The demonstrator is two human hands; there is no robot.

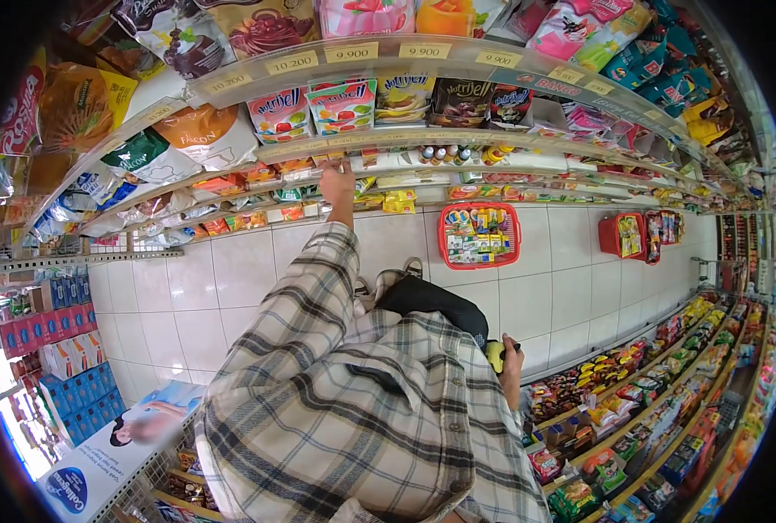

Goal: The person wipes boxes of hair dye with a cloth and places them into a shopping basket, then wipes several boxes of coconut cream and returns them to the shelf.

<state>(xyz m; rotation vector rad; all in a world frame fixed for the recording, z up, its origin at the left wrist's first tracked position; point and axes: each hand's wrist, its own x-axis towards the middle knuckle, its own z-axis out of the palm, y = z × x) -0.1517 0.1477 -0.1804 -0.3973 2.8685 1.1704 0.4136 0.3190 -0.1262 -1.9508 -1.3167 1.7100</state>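
Note:
My left hand [337,183] reaches forward to the front of a lower shelf, its fingertips right at the edge among small packets. Its thumb and a finger show apart, and the other fingers are partly hidden. Just above it stand boxes of Nutrijell jelly powder [342,105]. Yellow packets [399,201] lie low to the right of this hand. Down by my right side, my right hand [511,370] is closed around a yellow-green thing with black parts [494,355]; the fingers cover some of it.
A red basket [441,247] filled with small boxed goods stands on the tiled floor [309,253]. Farther right are more red baskets [610,235] with packets. Snack shelves [632,392] run behind on the right. Blue boxes [81,405] and a printed display panel [100,462] stand at left.

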